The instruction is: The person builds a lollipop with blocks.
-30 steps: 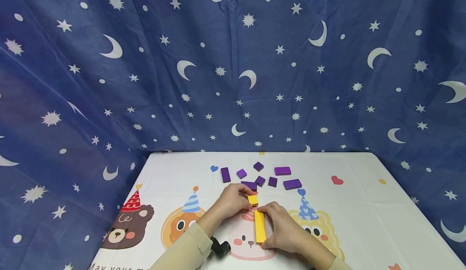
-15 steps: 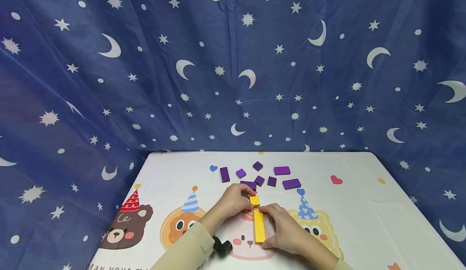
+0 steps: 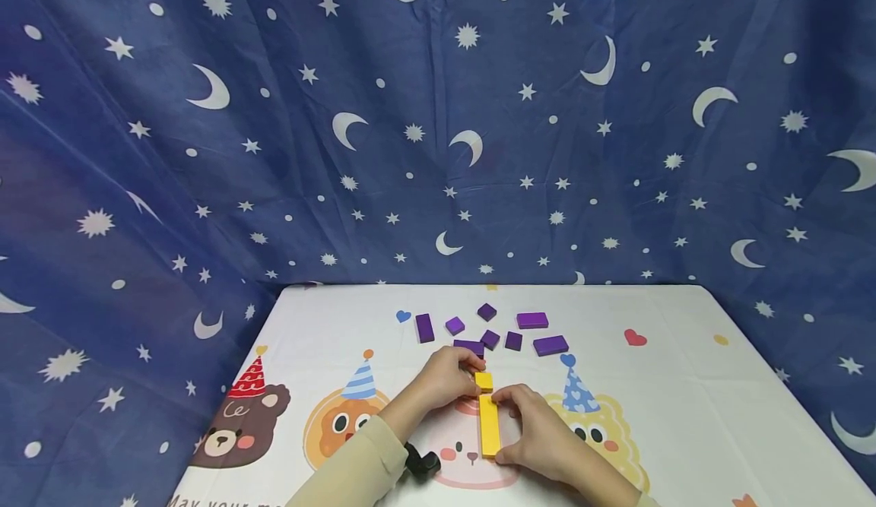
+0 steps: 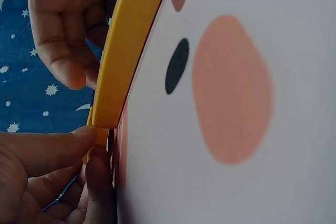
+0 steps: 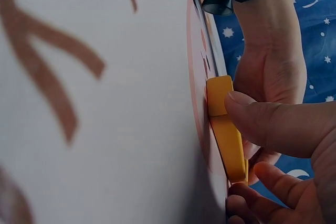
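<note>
Yellow and small, the block (image 3: pixel 484 382) pinched by the left hand (image 3: pixel 443 378) has shifted toward the far end of the long yellow bar (image 3: pixel 489 427), which the right hand (image 3: pixel 539 432) grips on the desk (image 3: pixel 691 408); they seem nearly aligned, contact unclear.
</note>
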A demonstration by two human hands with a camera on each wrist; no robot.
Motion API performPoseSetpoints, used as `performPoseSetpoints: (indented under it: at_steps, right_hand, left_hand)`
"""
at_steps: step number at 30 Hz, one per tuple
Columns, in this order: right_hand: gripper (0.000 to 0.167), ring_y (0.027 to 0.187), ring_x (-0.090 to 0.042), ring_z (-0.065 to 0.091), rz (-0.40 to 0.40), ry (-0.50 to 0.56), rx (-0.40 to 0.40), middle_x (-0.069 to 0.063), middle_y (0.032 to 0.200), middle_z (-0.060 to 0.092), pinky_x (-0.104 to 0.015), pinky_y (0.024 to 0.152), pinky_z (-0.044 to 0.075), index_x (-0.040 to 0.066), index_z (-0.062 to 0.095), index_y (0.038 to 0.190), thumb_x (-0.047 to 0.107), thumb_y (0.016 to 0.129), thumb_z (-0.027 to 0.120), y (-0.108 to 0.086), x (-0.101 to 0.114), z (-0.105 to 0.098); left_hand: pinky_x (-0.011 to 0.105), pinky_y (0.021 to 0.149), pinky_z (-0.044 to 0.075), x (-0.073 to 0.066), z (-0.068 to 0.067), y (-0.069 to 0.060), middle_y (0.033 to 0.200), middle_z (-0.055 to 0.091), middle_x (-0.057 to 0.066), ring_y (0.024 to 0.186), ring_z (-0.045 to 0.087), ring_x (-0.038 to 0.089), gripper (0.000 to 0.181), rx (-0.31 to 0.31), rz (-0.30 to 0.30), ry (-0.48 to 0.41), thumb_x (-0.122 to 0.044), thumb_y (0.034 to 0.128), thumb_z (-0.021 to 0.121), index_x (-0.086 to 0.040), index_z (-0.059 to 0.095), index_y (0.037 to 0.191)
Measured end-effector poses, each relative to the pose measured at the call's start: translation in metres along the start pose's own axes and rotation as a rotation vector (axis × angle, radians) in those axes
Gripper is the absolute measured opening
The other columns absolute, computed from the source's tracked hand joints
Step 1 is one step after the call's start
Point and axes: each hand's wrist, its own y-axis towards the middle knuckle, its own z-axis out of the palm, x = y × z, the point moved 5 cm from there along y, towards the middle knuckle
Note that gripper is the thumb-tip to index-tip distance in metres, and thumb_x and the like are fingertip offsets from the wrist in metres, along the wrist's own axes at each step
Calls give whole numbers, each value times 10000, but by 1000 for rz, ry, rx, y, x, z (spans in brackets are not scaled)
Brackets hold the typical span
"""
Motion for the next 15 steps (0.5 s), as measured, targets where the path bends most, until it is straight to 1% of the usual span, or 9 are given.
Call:
performPoseSetpoints:
  at_steps: [3, 7, 11, 15]
  right_hand:
    - [824, 1081, -142, 554, -9, -3, -6, 41, 1269, 634, -432, 1003, 539, 201, 627, 1302, 305, 609, 1061, -1, 0, 0]
    - [831, 1079, -145, 555, -17, -6, -12, 37, 1267, 635, -414, 988, 539, 196, 625, 1304, 312, 607, 1062, -1, 0, -1]
    - [825, 1080, -144, 559, -22, -4, -15, 38, 1267, 638, -421, 991, 542, 195, 625, 1304, 308, 612, 1059, -1, 0, -1]
    - [817, 1082, -143, 558, -26, -8, -19, 44, 1268, 636, -418, 989, 540, 194, 626, 1300, 304, 614, 1056, -1, 0, 0]
  left_hand:
    - [221, 691, 518, -1, 1, -1, 977, 733, -15, 831, 607, 130, 279, 0, 0, 1, -14, 782, 883, -116, 796, 1026]
    - [234, 720, 532, -2, 0, -2, 1028, 749, -12, 857, 608, 142, 271, 5, -15, -2, -24, 788, 883, -118, 799, 1028]
    - [263, 774, 530, -2, 0, -2, 1055, 763, -18, 878, 615, 138, 233, 12, -15, 9, -74, 826, 876, -126, 806, 1043]
    - [273, 789, 519, -2, 0, -1, 1054, 769, -17, 879, 619, 128, 192, 13, -3, 10, -71, 865, 844, -116, 807, 1049]
